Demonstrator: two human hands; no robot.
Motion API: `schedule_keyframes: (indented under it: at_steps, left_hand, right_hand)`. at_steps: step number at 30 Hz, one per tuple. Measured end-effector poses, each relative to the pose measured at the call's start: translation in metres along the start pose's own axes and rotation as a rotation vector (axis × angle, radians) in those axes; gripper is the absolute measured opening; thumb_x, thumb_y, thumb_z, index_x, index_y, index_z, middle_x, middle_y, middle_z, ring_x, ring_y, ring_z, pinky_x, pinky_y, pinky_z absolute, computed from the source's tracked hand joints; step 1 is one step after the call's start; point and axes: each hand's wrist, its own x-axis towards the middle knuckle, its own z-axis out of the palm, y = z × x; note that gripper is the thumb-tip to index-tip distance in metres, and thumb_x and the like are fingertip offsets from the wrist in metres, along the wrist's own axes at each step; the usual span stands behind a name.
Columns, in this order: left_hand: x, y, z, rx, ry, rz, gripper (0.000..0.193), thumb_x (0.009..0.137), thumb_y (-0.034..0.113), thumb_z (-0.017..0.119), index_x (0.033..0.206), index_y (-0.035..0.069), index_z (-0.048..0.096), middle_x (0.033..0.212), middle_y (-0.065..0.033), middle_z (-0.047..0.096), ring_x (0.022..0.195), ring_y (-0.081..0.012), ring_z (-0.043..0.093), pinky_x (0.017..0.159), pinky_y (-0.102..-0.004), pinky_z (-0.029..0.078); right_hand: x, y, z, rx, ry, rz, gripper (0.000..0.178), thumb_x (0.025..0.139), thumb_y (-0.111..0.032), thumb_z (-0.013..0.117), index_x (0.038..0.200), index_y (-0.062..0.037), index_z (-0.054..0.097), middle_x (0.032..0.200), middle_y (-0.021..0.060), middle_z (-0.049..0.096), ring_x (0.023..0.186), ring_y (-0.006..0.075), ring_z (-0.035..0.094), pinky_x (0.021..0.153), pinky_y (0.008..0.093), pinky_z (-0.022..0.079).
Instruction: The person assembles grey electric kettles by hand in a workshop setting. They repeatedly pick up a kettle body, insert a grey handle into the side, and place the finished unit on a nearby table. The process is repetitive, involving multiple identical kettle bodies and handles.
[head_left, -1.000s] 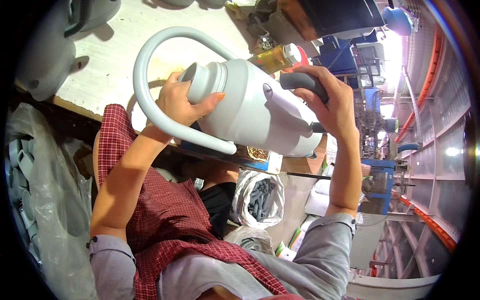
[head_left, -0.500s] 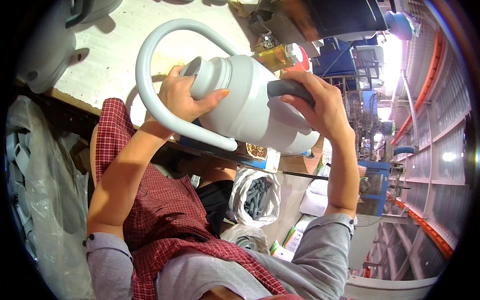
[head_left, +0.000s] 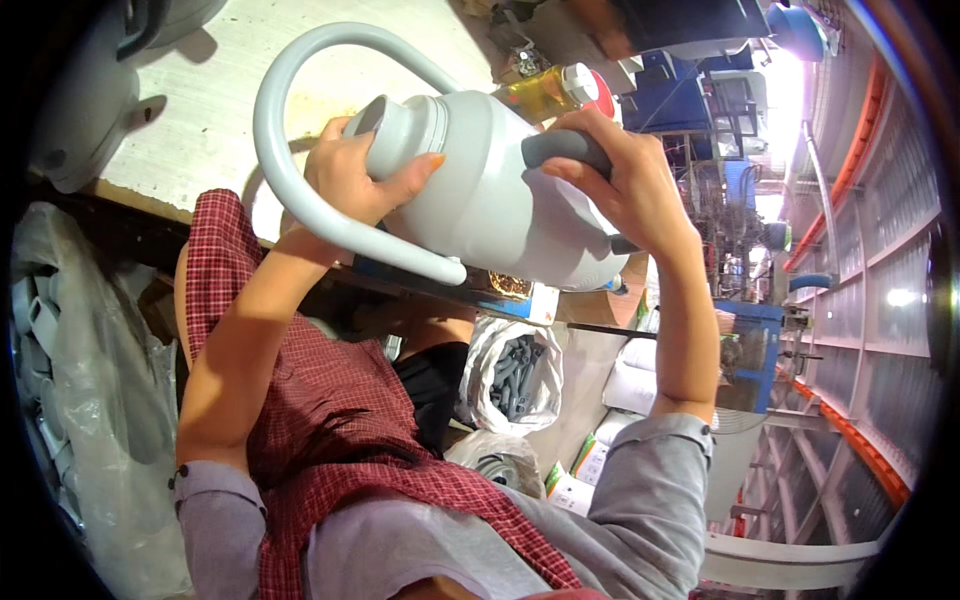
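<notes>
A light grey plastic jug (head_left: 480,190) lies tilted in front of me over the table's edge, its open neck toward the left. A large grey hoop handle (head_left: 275,130) curves from its body around my left wrist. My left hand (head_left: 350,180) is closed round the neck, thumb along the near side. My right hand (head_left: 635,180) is wrapped round a dark grey grip (head_left: 565,148) on the jug's right side. The lower end of that grip shows below my palm, close to the jug wall. My right palm hides its middle.
More grey jugs (head_left: 85,125) stand at the table's far left. A bottle of yellow liquid (head_left: 535,92) is behind the jug. Below the white table (head_left: 235,60) sits a white bag (head_left: 475,385) of dark grey handles. A clear plastic sack (head_left: 110,420) of grey parts stands at left.
The jug and both my hands have shifted slightly up and to the left. The lower end of the dark grip now shows below my right hand. Both holds stay the same.
</notes>
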Motion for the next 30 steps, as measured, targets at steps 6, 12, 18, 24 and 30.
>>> schedule_keyframes:
  at_steps: [6,12,18,24,30]
  left_hand:
    - [0.007,-0.014,0.012,-0.096,0.061,-0.342,0.066,0.089,0.061,0.051,0.076,-0.002,0.07,0.066,-0.0139,0.062,0.056,-0.0223,0.056,0.058,-0.034,0.048]
    - [0.021,-0.003,0.016,-0.361,0.046,-0.465,0.053,0.095,0.045,0.053,0.068,0.002,0.068,0.053,-0.0008,0.053,0.052,-0.0097,0.047,0.049,-0.0267,0.038]
    - [0.028,0.039,-0.025,-0.279,0.218,-0.442,0.043,0.094,0.042,0.056,0.077,0.004,0.067,0.069,-0.0015,0.061,0.059,-0.0066,0.053,0.049,-0.0227,0.04]
    - [-0.014,0.121,-0.154,-0.462,0.089,-0.431,0.037,0.096,0.036,0.051,0.109,0.003,0.061,0.096,-0.009,0.063,0.085,-0.0188,0.061,0.078,-0.029,0.05]
    - [-0.052,0.103,-0.204,-0.336,0.334,-0.389,0.051,0.102,0.041,0.03,0.121,0.001,0.053,0.114,-0.0121,0.06,0.098,-0.0219,0.06,0.088,-0.034,0.048]
  right_hand:
    - [0.003,0.013,0.001,-0.034,0.12,-0.242,0.037,0.084,-0.035,0.068,0.109,-0.0087,0.06,0.083,0.0156,0.067,0.07,0.0316,0.065,0.064,0.036,0.05]
    - [0.007,0.047,0.006,-0.244,0.221,-0.445,0.042,0.08,-0.047,0.069,0.096,-0.0091,0.06,0.072,0.0123,0.062,0.066,0.032,0.062,0.057,0.039,0.047]
    - [-0.011,0.024,-0.015,-0.134,0.357,-0.455,0.04,0.081,-0.044,0.067,0.091,-0.0078,0.055,0.08,0.0127,0.062,0.073,0.0348,0.062,0.06,0.0439,0.048]
    - [-0.106,0.038,-0.006,-0.024,0.85,-0.343,0.019,0.08,-0.019,0.073,0.094,-0.0075,0.068,0.084,0.0085,0.069,0.069,0.0182,0.068,0.058,0.0277,0.051]
    - [-0.179,0.078,0.161,-0.299,0.474,0.149,0.018,0.067,-0.018,0.076,0.084,-0.0192,0.068,0.091,0.0071,0.059,0.102,0.0319,0.05,0.094,0.0506,0.036]
